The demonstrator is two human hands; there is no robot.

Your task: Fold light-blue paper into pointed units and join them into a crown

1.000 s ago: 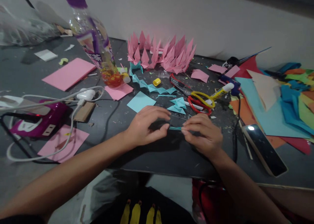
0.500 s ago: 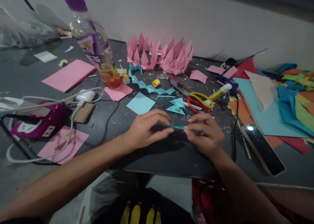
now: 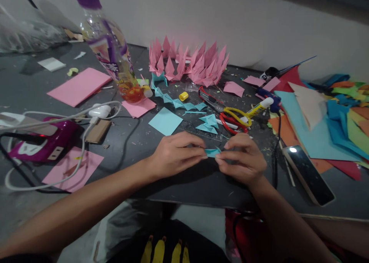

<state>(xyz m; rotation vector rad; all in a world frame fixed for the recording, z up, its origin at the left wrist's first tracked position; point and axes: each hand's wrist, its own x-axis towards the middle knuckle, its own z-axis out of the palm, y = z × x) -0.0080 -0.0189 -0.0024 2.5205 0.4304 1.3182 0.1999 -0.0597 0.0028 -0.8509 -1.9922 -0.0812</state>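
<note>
Between my two hands is a small folded piece of turquoise paper (image 3: 212, 153), held just above the front of the dark table. My left hand (image 3: 180, 153) pinches its left end, and my right hand (image 3: 243, 157) pinches its right end; the fingertips cover both ends. Just beyond lie folded turquoise paper pieces (image 3: 208, 124) and a flat turquoise square sheet (image 3: 165, 121). A zigzag chain of folded turquoise paper (image 3: 175, 102) runs back toward a standing row of pink folded paper points (image 3: 201, 69).
Scissors (image 3: 235, 119), a glue stick (image 3: 261, 106) and a yellow cap (image 3: 183, 96) lie behind my hands. At left stand a drink bottle (image 3: 111, 59) and a purple power strip (image 3: 43, 140) with cables. To the right are a phone (image 3: 309, 176) and coloured paper sheets (image 3: 300, 128).
The turquoise paper has tilted, so more of its face shows. My left fingers have come closer together on it, and the right hand has shifted slightly downward.
</note>
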